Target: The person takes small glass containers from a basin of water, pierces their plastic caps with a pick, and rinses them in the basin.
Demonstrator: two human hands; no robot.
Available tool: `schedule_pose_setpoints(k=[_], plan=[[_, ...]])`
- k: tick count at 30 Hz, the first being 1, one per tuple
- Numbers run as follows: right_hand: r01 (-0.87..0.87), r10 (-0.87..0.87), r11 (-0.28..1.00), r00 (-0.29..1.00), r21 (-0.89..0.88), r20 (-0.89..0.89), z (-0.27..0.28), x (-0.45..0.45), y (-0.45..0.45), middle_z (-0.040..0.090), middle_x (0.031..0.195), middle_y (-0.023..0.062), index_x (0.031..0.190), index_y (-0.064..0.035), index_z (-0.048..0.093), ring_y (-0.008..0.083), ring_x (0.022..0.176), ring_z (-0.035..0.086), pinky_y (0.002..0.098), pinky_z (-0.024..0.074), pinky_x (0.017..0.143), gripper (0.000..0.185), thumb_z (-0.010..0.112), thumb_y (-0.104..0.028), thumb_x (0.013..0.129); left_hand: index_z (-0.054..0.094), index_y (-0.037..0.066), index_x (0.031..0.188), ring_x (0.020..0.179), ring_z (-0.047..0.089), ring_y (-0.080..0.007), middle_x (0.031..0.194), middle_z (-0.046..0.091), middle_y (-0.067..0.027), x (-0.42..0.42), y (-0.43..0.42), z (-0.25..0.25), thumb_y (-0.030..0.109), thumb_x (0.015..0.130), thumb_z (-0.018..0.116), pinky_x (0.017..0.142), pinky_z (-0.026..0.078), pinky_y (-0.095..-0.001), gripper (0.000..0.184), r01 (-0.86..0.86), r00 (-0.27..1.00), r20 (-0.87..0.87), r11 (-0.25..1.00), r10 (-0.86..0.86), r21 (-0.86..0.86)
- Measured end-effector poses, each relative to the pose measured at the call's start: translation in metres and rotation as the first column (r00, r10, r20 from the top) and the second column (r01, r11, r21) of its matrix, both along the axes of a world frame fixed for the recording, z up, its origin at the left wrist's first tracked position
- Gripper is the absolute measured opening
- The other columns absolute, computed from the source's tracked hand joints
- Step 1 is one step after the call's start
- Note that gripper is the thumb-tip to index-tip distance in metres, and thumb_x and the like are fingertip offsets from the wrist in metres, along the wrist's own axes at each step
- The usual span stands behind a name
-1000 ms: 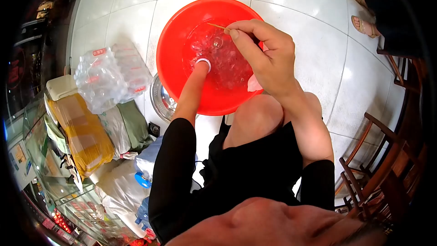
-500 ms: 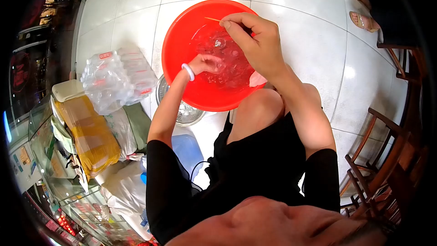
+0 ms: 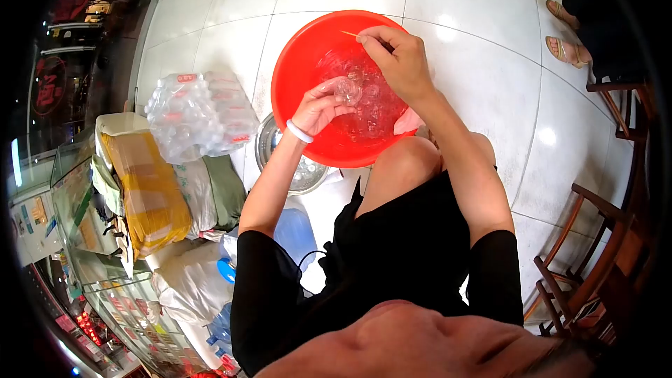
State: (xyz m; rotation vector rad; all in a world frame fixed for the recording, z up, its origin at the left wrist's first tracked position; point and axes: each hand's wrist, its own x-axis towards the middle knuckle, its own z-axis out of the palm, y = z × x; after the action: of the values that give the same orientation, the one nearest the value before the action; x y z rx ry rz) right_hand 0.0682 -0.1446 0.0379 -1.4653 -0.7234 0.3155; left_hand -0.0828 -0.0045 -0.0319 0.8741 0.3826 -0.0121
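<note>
A red basin (image 3: 294, 70) stands on the tiled floor with water and clear objects inside. My left hand (image 3: 320, 107), a pale bangle (image 3: 299, 131) on its wrist, is closed on a small clear cup (image 3: 348, 91) above the water. My right hand (image 3: 399, 59) pinches a thin wooden stick (image 3: 349, 33) over the basin's upper right part; the stick points left. Something pink (image 3: 407, 122) lies at the basin's lower right rim, beside my knee. Clear pieces lie in a metal bowl (image 3: 308, 176) partly under the basin's lower left side.
Plastic-wrapped bottles (image 3: 199, 115) stand to the left, near a yellow-taped package (image 3: 150, 192) and a green sack (image 3: 224, 189). A blue water jug (image 3: 295, 234) is by my left arm. At the right are wooden chairs (image 3: 584, 266) and another person's sandalled feet (image 3: 563, 49).
My left hand has come up out of the water and now holds a clear cup. My right hand still pinches the stick. The view has shifted, so the basin appears further right.
</note>
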Motion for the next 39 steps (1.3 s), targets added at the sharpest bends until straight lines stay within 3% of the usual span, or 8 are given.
schedule_pose_setpoints(k=[7,9,13,15,21,31,33,39], plan=[[-0.099,0.117,0.984,0.986,-0.148,0.117,-0.011,0.005,0.001,0.06,0.063,0.0058,0.082,0.001,0.062,0.0091,0.055,0.051,0.0239,0.0409,0.052,0.016,0.054,-0.013,0.079,0.04,0.002,0.119,0.099,0.054,-0.0254,0.111,0.052,-0.0149,0.003,0.009,0.001,0.007,0.08,0.047,0.087,0.045,-0.0397,0.039,0.009,1.0,0.024,0.992,-0.006,-0.13],[-0.092,0.127,0.981,0.97,-0.17,0.207,-0.012,0.003,0.001,0.058,0.063,0.0155,0.071,-0.0005,0.061,0.0286,0.054,0.055,0.0367,0.0423,0.051,0.018,0.052,-0.015,0.074,0.042,0.003,0.117,0.1,0.053,-0.0262,0.112,0.051,-0.0143,0.003,0.008,0.006,0.005,0.081,0.045,0.087,0.045,-0.0395,0.037,0.024,0.999,0.051,0.996,-0.02,-0.08],[-0.132,0.177,0.966,0.964,-0.222,0.197,-0.011,0.003,0.001,0.058,0.063,0.015,0.067,-0.0018,0.061,0.0297,0.055,0.055,0.0383,0.0427,0.053,0.016,0.052,-0.015,0.072,0.045,0.003,0.113,0.098,0.055,-0.0275,0.108,0.054,-0.0131,0.002,0.005,0.014,-0.003,0.079,0.044,0.086,0.045,-0.0401,0.035,-0.02,0.998,0.05,0.999,0.023,-0.047],[-0.233,0.306,0.911,0.935,-0.341,0.178,-0.009,0.006,0.001,0.06,0.064,0.0106,0.077,0.0011,0.063,0.0154,0.055,0.054,0.0268,0.0421,0.052,0.015,0.055,-0.011,0.073,0.046,0.003,0.111,0.099,0.055,-0.0273,0.111,0.053,-0.0124,0.003,0.002,0.018,-0.008,0.077,0.045,0.085,0.046,-0.0395,0.036,-0.044,0.985,0.168,0.999,0.041,0.011],[-0.308,0.341,0.927,0.93,-0.213,0.14,-0.008,0.001,0.004,0.062,0.069,0.0108,0.08,0.0004,0.064,0.0151,0.06,0.057,0.0253,0.0435,0.057,0.014,0.056,-0.007,0.072,0.048,0.004,0.109,0.101,0.054,-0.0281,0.115,0.05,-0.0129,-0.001,0.003,0.022,-0.015,0.072,0.045,0.085,0.047,-0.0383,0.041,-0.156,0.971,0.203,0.975,0.123,0.159],[-0.382,0.41,0.896,0.908,-0.227,0.091,-0.013,-0.002,0.008,0.063,0.071,0.01,0.08,0.0008,0.064,0.0134,0.061,0.056,0.0246,0.0436,0.057,0.014,0.056,-0.006,0.072,0.046,-0.001,0.114,0.094,0.057,-0.0234,0.106,0.055,-0.0119,-0.003,-0.002,0.035,-0.012,0.074,0.045,0.077,0.048,-0.0323,0.041,-0.219,0.967,0.203,0.913,0.156,0.344],[-0.294,0.313,0.942,0.943,-0.159,0.111,-0.015,-0.004,0.01,0.061,0.067,0.0126,0.076,-0.0031,0.065,0.0222,0.059,0.058,0.0299,0.045,0.057,0.016,0.056,-0.015,0.07,0.046,-0.003,0.115,0.09,0.057,-0.0205,0.104,0.056,-0.011,-0.005,-0.002,0.034,-0.007,0.078,0.046,0.071,0.047,-0.0291,0.037,-0.189,0.982,0.088,0.9,0.168,0.393],[-0.251,0.262,0.957,0.963,-0.148,0.064,-0.016,-0.002,0.011,0.061,0.065,0.0129,0.076,-0.0017,0.065,0.0214,0.057,0.058,0.0298,0.0448,0.056,0.016,0.057,-0.015,0.071,0.047,-0.003,0.114,0.087,0.057,-0.0182,0.102,0.057,-0.0118,-0.006,-0.007,0.035,0.001,0.083,0.046,0.068,0.046,-0.027,0.032,-0.206,0.974,0.149,0.942,0.17,0.266]])
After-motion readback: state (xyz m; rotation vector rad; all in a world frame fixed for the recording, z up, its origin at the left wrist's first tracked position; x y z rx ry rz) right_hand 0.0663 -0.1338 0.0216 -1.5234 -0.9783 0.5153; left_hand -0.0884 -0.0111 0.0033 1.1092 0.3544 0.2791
